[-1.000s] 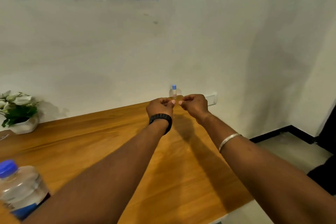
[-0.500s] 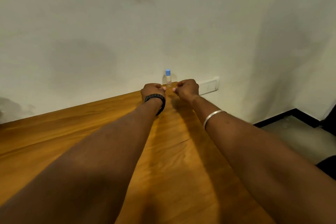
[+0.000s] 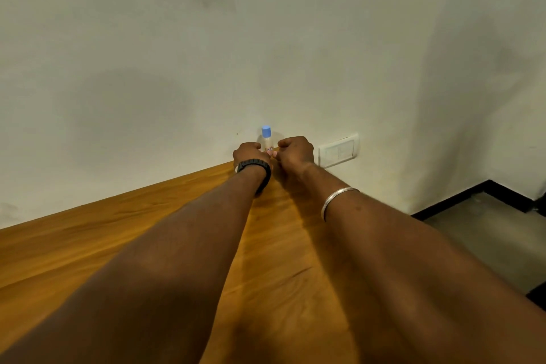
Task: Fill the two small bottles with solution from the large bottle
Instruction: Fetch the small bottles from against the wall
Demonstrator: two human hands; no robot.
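I count one small clear bottle with a blue cap [image 3: 266,139], upright at the wooden table's [image 3: 88,245] far edge by the wall; my left hand [image 3: 250,154] and right hand [image 3: 295,151], fingers curled, flank it; whether they pinch anything I cannot tell.

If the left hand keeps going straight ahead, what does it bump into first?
Probably the small bottle with the blue cap, standing just beyond the left hand, or else the wall behind it. Depth is hard to judge.
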